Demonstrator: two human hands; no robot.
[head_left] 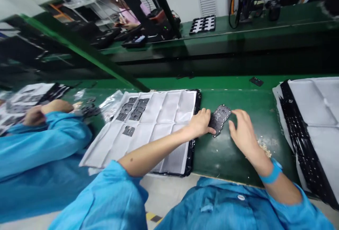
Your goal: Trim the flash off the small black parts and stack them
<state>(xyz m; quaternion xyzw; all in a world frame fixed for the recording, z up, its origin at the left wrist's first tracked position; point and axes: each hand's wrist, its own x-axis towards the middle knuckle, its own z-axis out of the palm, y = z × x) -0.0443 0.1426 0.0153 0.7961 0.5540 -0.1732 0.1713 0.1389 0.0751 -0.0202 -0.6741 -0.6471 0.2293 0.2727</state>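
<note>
A dark, jagged-edged panel (220, 117) dotted with small bright spots lies at the green bench top between my hands. My left hand (200, 123) grips its left edge, thumb toward the near end and fingers at the far side. Thumb and fingers apart, my right hand (243, 131) is beside the panel's right end; a fingertip is close to its corner, and I cannot tell if it touches. To the left, a white-lined tray (165, 107) divided into compartments holds several small dark plates (129, 131). My left forearm crosses over this tray.
A second white-lined tray (312, 102) with a black edge stands at the right. Small pale bits (265, 149) lie by my right wrist. A dark flat piece (256, 81) rests farther back. A co-worker's blue sleeve (66, 131) is at the left, near a clear plastic bag (111, 104).
</note>
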